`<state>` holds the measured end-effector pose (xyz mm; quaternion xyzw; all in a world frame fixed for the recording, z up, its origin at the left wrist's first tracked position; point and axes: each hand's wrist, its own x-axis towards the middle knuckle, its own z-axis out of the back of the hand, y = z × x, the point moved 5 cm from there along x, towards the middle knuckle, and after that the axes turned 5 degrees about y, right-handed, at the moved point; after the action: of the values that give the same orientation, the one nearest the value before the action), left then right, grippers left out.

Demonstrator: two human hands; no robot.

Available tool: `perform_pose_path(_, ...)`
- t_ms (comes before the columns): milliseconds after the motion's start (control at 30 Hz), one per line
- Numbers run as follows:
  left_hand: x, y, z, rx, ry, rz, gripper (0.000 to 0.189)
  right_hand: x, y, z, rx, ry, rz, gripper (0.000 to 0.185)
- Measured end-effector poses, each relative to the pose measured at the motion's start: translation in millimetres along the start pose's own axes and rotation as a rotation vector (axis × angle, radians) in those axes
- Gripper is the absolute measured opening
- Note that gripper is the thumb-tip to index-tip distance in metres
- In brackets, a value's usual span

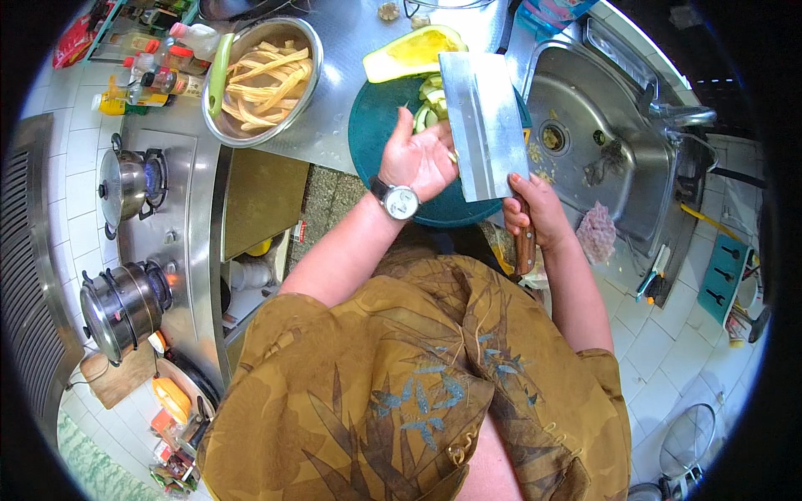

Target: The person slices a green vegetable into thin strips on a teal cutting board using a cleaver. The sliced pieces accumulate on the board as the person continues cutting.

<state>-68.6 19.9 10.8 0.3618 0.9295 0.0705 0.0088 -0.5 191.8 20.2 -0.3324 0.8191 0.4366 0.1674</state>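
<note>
My right hand point(544, 210) grips the wooden handle point(525, 250) of a cleaver, its broad steel blade point(485, 125) raised over a round green cutting board point(382, 134). Beside the blade, my left hand point(418, 160), with a wristwatch point(400, 201) on the wrist, is turned palm up, thumb spread. Its fingertips are partly hidden behind the blade, and a small pale bit sits where they meet. Sliced pale green vegetable point(432, 100) lies on the board, partly covered by the blade. A hollowed half of a yellow-fleshed gourd point(413, 53) rests at the board's far edge.
A steel bowl point(210, 125) at the left holds tofu-skin-like sticks and a green-handled peeler-like tool. Further left, two pots point(122, 185) stand on lit burners near sauce bottles point(169, 81). A steel sink point(583, 81) with scraps and a pinkish cloth point(596, 232) are at the right.
</note>
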Motion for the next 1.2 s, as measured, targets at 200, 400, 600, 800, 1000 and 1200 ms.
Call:
perform_pose_path(200, 19, -43, 6, 0.14, -0.038, -0.14, 0.09, -28, -15, 26, -0.122, -0.05, -0.086, 0.02)
perform_pose_path(400, 37, -53, 6, 1.2, -0.323, -0.232, 0.078, -59, -21, 49, -0.106, -0.139, -0.088, 0.019)
perform_pose_path(600, 51, -68, 25, 1.314, -0.28, -0.306, 0.042, -68, -26, 59, -0.122, -0.207, -0.026, 0.018)
perform_pose_path(800, 46, -70, -8, 1.388, -0.346, -0.423, 0.045, -68, -29, 63, -0.171, -0.206, -0.011, 0.018)
perform_pose_path(1000, 52, -82, 21, 2.17, -0.141, -0.149, 0.064, -64, -22, 61, -0.214, -0.177, 0.01, 0.017)
perform_pose_path(1200, 67, -92, -43, 1.921, -0.262, -0.462, 0.034, -64, -21, 62, -0.225, -0.201, 0.016, 0.016)
